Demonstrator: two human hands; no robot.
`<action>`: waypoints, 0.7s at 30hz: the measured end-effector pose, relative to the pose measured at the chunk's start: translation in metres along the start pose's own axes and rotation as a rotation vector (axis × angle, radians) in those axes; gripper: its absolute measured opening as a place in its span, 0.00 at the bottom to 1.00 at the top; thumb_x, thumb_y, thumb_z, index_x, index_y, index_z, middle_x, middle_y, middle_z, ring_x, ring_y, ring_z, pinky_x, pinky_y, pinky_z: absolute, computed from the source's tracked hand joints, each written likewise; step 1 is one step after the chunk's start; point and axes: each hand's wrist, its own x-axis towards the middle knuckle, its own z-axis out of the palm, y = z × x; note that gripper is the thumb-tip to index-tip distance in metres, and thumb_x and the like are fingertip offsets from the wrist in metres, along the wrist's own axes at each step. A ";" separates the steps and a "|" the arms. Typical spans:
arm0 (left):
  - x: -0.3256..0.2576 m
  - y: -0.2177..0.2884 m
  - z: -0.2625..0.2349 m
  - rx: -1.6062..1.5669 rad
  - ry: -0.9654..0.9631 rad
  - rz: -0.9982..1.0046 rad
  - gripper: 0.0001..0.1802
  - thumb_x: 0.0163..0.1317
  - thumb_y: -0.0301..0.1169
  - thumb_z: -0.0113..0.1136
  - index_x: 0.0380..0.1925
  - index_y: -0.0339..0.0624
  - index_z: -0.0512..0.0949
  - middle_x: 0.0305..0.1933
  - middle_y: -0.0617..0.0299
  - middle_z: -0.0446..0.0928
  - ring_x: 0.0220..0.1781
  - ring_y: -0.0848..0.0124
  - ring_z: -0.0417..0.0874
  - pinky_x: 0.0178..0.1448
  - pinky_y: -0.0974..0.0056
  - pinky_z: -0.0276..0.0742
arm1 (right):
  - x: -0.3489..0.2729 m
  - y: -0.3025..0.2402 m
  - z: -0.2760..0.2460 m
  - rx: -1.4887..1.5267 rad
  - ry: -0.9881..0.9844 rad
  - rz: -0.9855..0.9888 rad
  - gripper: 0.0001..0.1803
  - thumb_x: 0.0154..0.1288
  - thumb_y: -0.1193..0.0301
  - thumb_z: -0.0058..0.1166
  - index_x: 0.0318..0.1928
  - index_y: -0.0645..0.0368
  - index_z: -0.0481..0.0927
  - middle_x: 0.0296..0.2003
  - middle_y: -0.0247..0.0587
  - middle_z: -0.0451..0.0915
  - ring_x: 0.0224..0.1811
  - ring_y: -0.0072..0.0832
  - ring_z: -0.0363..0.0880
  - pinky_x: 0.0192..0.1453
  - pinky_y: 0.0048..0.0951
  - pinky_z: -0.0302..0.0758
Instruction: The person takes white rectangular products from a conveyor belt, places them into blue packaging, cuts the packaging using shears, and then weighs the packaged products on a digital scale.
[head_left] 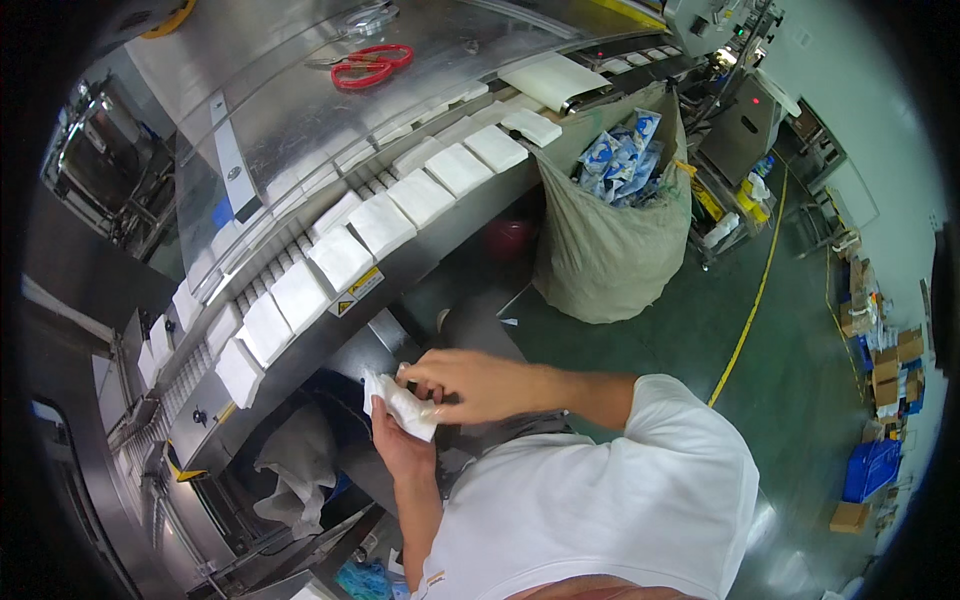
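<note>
Head view: left hand and right hand both grip a wad, lower centre-left.
Wad: could tear if pulled hard.
Conveyor: edge pads might drop if nudged.

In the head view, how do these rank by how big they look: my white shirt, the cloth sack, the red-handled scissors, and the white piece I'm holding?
Largest to smallest:
White shirt
Cloth sack
Scissors and white piece: too close to rank, as the piece is partly covered.
</note>
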 end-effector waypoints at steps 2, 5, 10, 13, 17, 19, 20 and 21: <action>0.001 -0.002 0.000 0.021 -0.028 -0.028 0.30 0.78 0.49 0.47 0.70 0.41 0.67 0.64 0.50 0.78 0.64 0.49 0.81 0.69 0.43 0.75 | -0.003 0.003 -0.031 0.020 0.009 -0.044 0.29 0.66 0.64 0.66 0.62 0.67 0.74 0.51 0.53 0.78 0.54 0.47 0.81 0.59 0.44 0.77; -0.002 -0.004 -0.010 0.151 -0.106 -0.151 0.30 0.78 0.48 0.47 0.70 0.40 0.67 0.64 0.49 0.78 0.62 0.48 0.83 0.70 0.41 0.74 | 0.000 0.015 -0.048 -0.199 0.208 -0.266 0.31 0.65 0.63 0.68 0.64 0.64 0.74 0.56 0.51 0.78 0.57 0.44 0.81 0.63 0.41 0.77; 0.007 -0.007 0.000 0.471 -0.276 -0.161 0.28 0.75 0.43 0.60 0.66 0.34 0.70 0.55 0.51 0.82 0.48 0.62 0.87 0.53 0.58 0.83 | 0.004 0.035 -0.041 0.102 0.011 0.017 0.29 0.65 0.64 0.67 0.63 0.64 0.76 0.57 0.49 0.80 0.59 0.38 0.81 0.64 0.38 0.77; 0.012 -0.002 0.003 0.509 -0.367 -0.180 0.27 0.76 0.42 0.59 0.66 0.35 0.69 0.56 0.51 0.81 0.49 0.62 0.88 0.50 0.60 0.85 | 0.006 0.039 -0.035 0.179 -0.036 -0.033 0.19 0.69 0.69 0.63 0.57 0.66 0.82 0.52 0.45 0.82 0.53 0.32 0.84 0.58 0.32 0.81; 0.011 0.007 0.037 0.441 -0.413 -0.271 0.36 0.72 0.47 0.62 0.69 0.33 0.65 0.60 0.44 0.80 0.56 0.50 0.88 0.57 0.53 0.86 | 0.002 0.035 -0.037 0.386 0.088 0.072 0.17 0.66 0.76 0.59 0.54 0.65 0.84 0.51 0.42 0.83 0.50 0.28 0.84 0.56 0.29 0.81; 0.009 0.008 0.043 0.396 -0.450 -0.304 0.42 0.65 0.45 0.71 0.70 0.33 0.63 0.65 0.44 0.76 0.59 0.49 0.86 0.60 0.52 0.85 | 0.000 0.037 -0.034 0.450 0.182 0.074 0.15 0.67 0.78 0.58 0.54 0.65 0.84 0.49 0.39 0.85 0.48 0.24 0.84 0.55 0.29 0.80; 0.007 0.010 0.047 0.409 -0.435 -0.286 0.42 0.63 0.39 0.74 0.70 0.34 0.64 0.63 0.45 0.78 0.59 0.50 0.86 0.61 0.51 0.85 | 0.000 0.033 -0.035 0.446 0.212 0.105 0.15 0.68 0.78 0.58 0.53 0.65 0.84 0.47 0.38 0.85 0.47 0.23 0.84 0.55 0.28 0.80; 0.004 0.010 0.050 0.418 -0.433 -0.294 0.41 0.62 0.36 0.74 0.70 0.34 0.64 0.62 0.46 0.79 0.60 0.51 0.86 0.61 0.52 0.85 | -0.002 0.029 -0.036 0.545 0.224 0.132 0.14 0.69 0.79 0.58 0.53 0.66 0.83 0.47 0.36 0.85 0.49 0.21 0.83 0.55 0.27 0.80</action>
